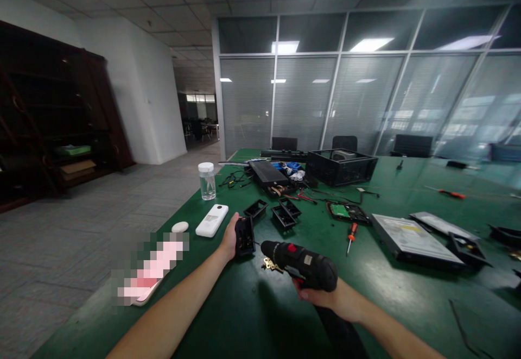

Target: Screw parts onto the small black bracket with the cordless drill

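Observation:
My left hand (231,237) grips a black plastic housing (245,237), held upright with its open side turned to the right. My right hand (317,295) is wrapped round the handle of a black power drill (303,264), whose nose points left at the housing. A thin bit reaches from the chuck toward the housing; whether it touches cannot be made out. Below the chuck, small brass-coloured metal pieces (272,264) lie on the green table (244,321). Behind the housing stand similar black frames (284,216) and another one (256,208).
At the left are a white device (212,221), a clear jar (207,181) and a blurred pink phone (152,275). An orange screwdriver (352,234) and an optical drive (413,242) lie right of the drill. A black computer case (342,168) stands at the back near cables.

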`<state>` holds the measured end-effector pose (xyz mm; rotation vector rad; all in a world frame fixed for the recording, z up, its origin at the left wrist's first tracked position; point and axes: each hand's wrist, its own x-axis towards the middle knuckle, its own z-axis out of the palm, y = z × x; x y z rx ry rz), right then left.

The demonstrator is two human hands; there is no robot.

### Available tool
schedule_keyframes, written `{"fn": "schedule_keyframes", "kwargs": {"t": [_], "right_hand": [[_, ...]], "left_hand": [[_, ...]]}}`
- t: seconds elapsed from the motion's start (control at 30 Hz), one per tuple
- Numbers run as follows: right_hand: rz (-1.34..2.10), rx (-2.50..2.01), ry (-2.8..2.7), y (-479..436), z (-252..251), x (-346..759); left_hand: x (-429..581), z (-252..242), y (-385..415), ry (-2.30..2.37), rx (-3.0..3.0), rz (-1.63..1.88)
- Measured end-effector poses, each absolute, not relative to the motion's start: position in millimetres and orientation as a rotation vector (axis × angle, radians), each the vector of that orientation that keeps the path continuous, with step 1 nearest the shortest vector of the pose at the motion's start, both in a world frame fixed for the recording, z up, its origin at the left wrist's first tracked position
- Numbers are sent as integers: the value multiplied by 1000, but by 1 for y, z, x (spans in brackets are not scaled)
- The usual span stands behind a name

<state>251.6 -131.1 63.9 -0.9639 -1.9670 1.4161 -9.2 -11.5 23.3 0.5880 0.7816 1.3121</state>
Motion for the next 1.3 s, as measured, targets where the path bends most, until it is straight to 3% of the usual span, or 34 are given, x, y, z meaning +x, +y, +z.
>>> {"fn": "schedule_keyframes", "kwargs": {"t": [1.3], "right_hand": [[1340, -976, -2036, -132, 69, 251]], "left_hand": [[-9, 22, -11, 776, 575, 1327]]}}
